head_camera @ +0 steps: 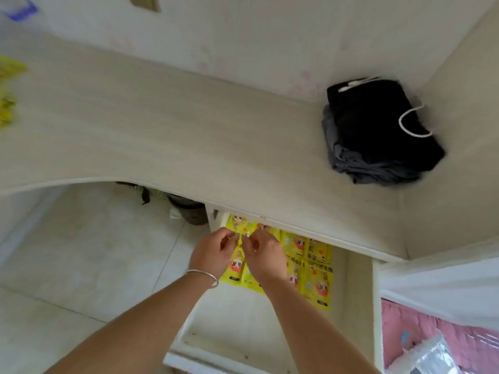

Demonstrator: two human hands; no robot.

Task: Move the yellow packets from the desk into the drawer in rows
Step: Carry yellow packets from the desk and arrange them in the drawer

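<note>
Both hands reach into the open drawer (348, 276) below the worktop's (162, 130) front edge, and they meet over the left part of the drawer, close under that edge. The left hand (213, 252), with a thin metal bangle (202, 276) round its wrist, has its fingers curled and pinches the top of a yellow packet (239, 261) that lies beneath it; the right hand (266, 256) is likewise curled, thumb and forefinger nipped together at the same spot, just beside the left fingertips. Whether both hold one packet or two neighbouring ones cannot be told. More yellow packets (313, 271) lie flat in the drawer in rows, side by side and touching, reaching from the drawer's left wall toward its middle; the right part of the drawer floor shows bare wood. Further yellow packets (8, 90), blurred, sit on the worktop at its far left edge. At the worktop's back right corner lies a folded pile of black and grey cloth (378, 130) with a white cord on top. Under the worktop, on the tiled floor (81, 252), stands a dark bin (189, 211).
</note>
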